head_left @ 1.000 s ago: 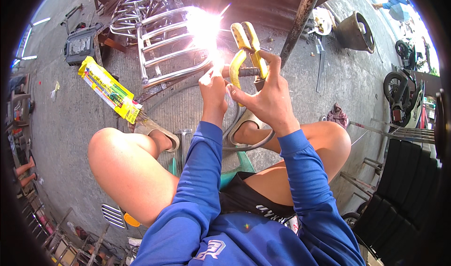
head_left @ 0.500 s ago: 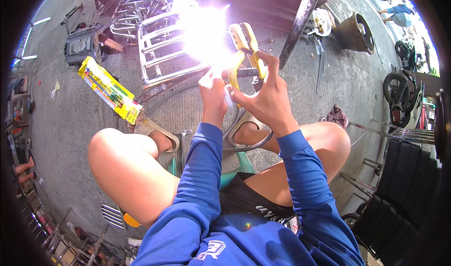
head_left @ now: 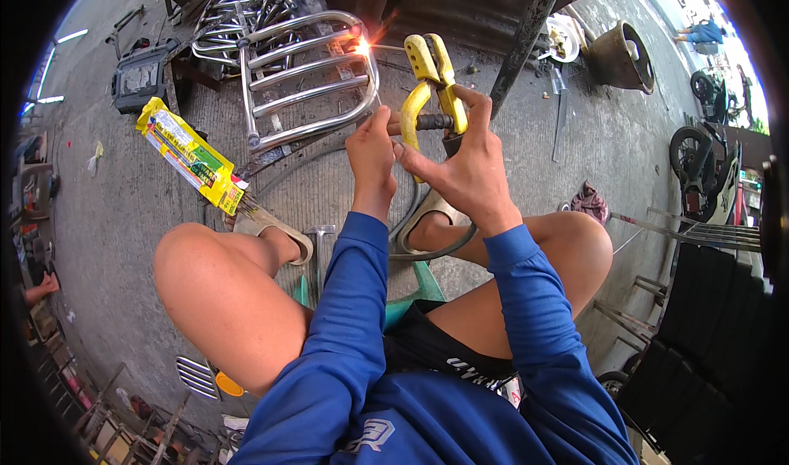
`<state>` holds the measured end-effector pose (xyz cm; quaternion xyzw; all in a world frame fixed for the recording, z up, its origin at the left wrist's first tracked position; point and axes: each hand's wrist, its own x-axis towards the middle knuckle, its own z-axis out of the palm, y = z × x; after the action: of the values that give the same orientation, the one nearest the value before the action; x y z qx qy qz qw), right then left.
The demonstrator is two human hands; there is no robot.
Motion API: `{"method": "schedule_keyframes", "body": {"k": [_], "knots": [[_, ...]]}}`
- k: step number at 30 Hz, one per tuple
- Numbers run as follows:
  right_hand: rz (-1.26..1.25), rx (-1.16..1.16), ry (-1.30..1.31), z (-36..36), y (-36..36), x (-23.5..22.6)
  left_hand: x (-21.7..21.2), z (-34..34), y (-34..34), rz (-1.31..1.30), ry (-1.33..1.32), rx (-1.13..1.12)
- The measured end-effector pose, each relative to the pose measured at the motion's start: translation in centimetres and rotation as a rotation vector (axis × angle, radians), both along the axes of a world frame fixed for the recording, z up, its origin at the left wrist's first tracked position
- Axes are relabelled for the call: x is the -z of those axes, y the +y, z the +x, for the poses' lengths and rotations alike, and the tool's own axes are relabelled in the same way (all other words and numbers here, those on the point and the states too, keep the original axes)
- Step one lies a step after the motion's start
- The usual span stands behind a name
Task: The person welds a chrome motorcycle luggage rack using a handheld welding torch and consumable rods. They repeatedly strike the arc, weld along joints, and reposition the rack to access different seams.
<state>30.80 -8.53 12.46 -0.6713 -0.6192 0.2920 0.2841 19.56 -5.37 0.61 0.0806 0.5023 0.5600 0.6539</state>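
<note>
My right hand [head_left: 472, 169] grips a yellow welding electrode holder [head_left: 448, 108], its thumb and fingers spread round the two levers. Beside it, my left hand [head_left: 372, 157] has its fingers drawn together, the fingertips against the holder's left lever. From the holder's jaws a thin electrode [head_left: 388, 48] reaches left to a glowing orange spot on the right end of a shiny tubular metal rack [head_left: 308, 99]. The rack has several crossbars and lies ahead of my hands. A dark cable runs from the holder down past my feet.
A yellow packet of welding rods [head_left: 191, 157] lies left. More bent tubes [head_left: 246, 21] are piled behind the rack. A hammer [head_left: 320, 239] lies between my feet. A slanting dark metal post [head_left: 526, 42] stands close to my right hand. A bucket [head_left: 622, 58] is far right.
The large white-violet arc glare has shrunk to a small orange glow, and the rack and electrode now show clearly. Both hands have stayed almost in place.
</note>
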Motion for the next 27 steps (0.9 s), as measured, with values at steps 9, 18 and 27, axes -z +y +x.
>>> {"method": "schedule_keyframes", "body": {"k": [9,18,27], "knots": [[-0.001,-0.018,-0.040,0.00,0.13,-0.03,-0.33,-0.19,0.11,-0.021,-0.003,0.005],[0.090,-0.040,-0.094,-0.15,0.66,0.43,-0.46,0.36,-0.12,0.095,-0.062,-0.120],[0.039,-0.041,-0.078,-0.16,0.50,0.42,-0.23,-0.18,0.03,0.004,-0.008,-0.016]]}}
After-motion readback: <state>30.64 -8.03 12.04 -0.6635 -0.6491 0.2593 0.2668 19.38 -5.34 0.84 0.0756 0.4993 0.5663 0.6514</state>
